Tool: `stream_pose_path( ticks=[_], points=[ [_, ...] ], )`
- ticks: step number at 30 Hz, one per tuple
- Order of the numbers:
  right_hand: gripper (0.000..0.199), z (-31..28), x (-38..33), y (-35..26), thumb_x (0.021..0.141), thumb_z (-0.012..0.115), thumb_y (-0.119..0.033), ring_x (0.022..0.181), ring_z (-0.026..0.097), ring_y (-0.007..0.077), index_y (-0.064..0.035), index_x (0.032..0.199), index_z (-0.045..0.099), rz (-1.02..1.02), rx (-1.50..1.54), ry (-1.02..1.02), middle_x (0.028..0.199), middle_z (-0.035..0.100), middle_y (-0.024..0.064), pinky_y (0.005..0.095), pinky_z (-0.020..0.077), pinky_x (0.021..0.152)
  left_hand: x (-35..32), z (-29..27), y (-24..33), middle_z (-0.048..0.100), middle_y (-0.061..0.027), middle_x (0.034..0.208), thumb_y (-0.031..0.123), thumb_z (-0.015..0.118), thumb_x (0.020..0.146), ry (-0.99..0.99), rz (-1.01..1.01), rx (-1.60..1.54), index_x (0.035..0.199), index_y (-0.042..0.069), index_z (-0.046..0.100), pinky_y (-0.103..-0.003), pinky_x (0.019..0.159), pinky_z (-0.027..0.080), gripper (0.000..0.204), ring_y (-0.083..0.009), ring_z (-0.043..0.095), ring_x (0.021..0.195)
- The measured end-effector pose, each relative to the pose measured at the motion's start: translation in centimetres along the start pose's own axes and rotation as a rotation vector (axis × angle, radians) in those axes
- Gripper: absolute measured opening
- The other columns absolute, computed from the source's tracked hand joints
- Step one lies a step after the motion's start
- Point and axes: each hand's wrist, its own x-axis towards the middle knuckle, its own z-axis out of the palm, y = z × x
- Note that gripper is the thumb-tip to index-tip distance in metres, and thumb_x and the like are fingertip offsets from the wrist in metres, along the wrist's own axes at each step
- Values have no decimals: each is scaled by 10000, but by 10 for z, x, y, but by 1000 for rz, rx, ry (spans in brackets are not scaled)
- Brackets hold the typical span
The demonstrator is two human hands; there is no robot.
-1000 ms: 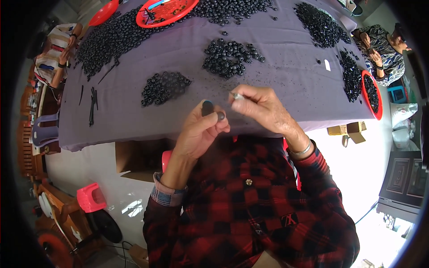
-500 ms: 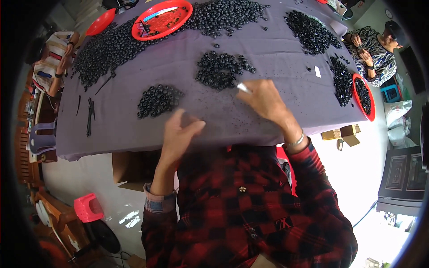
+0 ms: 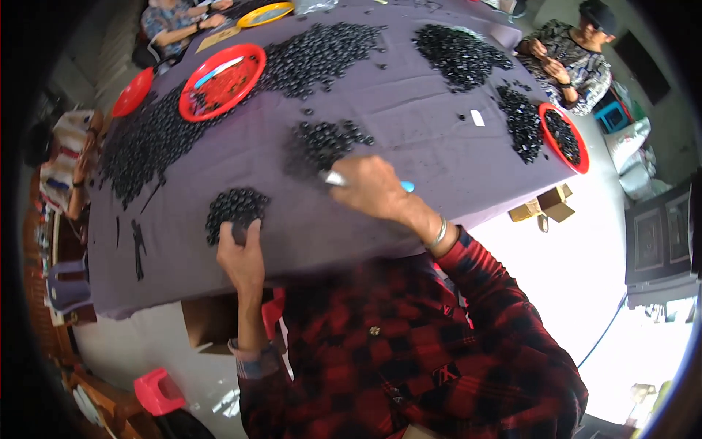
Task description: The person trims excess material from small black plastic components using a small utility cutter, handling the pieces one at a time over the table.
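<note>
A: State the left hand [image 3: 243, 263].

B: Thumb and forefinger are parted, pointing away from the body at the near edge of the left pile [image 3: 239, 203] of black beads. A dark item shows in the gap between them. Whether it is pinched or merely lies there, I cannot tell.

A: Position of that pile from the fingertips?

B: Directly ahead, on the side away from the wearer, its near edge right at them. The left hand is plainly the nearer; the right is well apart from it.

A: Long axis of the beads?

B: None to record. They look roundish and heaped, with no common direction that I can make out.

A: The right hand [image 3: 371, 189]?

B: Fingers closed round a slim tool [image 3: 334, 178], its middle hidden by the fist. The pale end projects leftward; a blue piece to the right of the fist is apparently its other end. On that reading, its long axis runs nearly crosswise to the wearer.

A: Tool against the middle pile [image 3: 330, 139]?

B: The pale end is just beside the pile's near edge. Blur there prevents a ruling on contact.

A: Surface?

B: A purple-grey cloth [image 3: 431, 132]; both piles lie on it, the left one closer to the wearer.
</note>
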Motion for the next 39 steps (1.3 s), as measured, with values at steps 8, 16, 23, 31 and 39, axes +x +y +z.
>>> stream_pose_path(
  ticks=[8,16,23,31,39],
  points=[
    [124,-19,-34,-61,691,675,-104,781,630,372,-45,786,621,-231,369,-119,820,634,136,458,508,657,-41,23,38,604,-24,879,-36,586,853,-512,-382,-855,927,59,527,-234,672,469,135,-100,581,779],
    [181,-27,-36,-58,676,702,-83,716,626,304,-56,797,570,-357,341,-114,792,605,77,402,492,576,-40,15,31,623,-52,1025,-16,557,884,-738,-462,-958,1104,50,564,-308,816,516,230,-149,624,936],
    [180,-37,-40,-66,674,723,-82,751,656,301,-2,800,623,-354,221,-221,840,631,106,409,523,588,-47,20,32,610,-64,1072,-46,574,842,-715,-431,-955,1124,39,560,-315,871,504,295,-159,609,998],
    [138,-35,-31,-50,706,720,-91,703,647,253,-22,802,649,-373,642,-242,767,621,87,366,513,586,-45,23,37,628,-76,1011,23,608,867,-719,-553,-1226,1069,44,557,-321,818,524,209,-169,625,886],
    [115,-38,-32,-54,739,727,-81,675,628,178,-15,791,648,-259,780,-336,736,597,63,308,509,592,-42,19,39,628,-95,990,105,596,906,-794,-565,-1220,1092,34,555,-309,753,509,203,-171,614,839]
  ],
)
